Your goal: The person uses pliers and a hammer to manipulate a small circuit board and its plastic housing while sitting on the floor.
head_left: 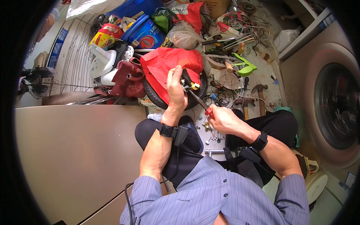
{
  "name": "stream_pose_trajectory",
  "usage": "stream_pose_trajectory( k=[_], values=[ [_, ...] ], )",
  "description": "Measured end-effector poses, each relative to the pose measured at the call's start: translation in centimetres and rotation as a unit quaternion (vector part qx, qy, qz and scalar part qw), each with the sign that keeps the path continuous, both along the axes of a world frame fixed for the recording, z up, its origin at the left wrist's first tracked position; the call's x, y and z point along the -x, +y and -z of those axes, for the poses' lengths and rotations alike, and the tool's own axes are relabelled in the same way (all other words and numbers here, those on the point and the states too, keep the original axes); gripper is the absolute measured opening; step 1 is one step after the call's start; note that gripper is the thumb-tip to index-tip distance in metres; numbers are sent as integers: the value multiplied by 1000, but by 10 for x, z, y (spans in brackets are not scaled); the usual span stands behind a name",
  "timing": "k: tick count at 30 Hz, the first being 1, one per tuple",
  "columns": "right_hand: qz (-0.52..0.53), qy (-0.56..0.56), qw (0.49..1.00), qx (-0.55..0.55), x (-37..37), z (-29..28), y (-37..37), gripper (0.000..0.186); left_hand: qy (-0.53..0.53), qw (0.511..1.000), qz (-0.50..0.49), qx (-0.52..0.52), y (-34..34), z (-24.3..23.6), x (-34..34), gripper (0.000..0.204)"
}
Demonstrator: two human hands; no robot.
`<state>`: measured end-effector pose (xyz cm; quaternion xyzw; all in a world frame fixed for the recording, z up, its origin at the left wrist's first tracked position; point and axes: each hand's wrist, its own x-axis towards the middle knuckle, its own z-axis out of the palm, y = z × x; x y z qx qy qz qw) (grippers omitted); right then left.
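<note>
My left hand (175,90) is raised in front of a red bag (161,62), its fingers closed round a small electrical part (194,86) with a yellow piece and short wires. Most of that part hides behind the fingers. My right hand (226,119) grips a red-handled tool (200,101) with a dark, tapering metal end, which looks like pliers. Its tip points up and left, at the part by my left fingers; I cannot tell whether it touches. The red bag lies over a black tyre (155,94).
A hammer (261,99) lies to the right, near a bright green tool (245,67) and tangled wires (240,22). A blue bucket (145,33) and a maroon bag (129,77) stand far left. A washing machine (318,97) is at right, a large beige panel (78,150) at left.
</note>
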<state>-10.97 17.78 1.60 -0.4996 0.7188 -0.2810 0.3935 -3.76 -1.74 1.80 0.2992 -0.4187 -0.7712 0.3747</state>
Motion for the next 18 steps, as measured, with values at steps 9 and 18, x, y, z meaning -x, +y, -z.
stream_pose_trajectory(
  k=[9,18],
  values=[
    [28,68,994,77,-4,12,1,23,-7,999,-27,22,8,-4,2,21],
    [31,167,979,109,-1,16,-2,20,-14,999,-45,-23,5,1,3,22]
  ],
)
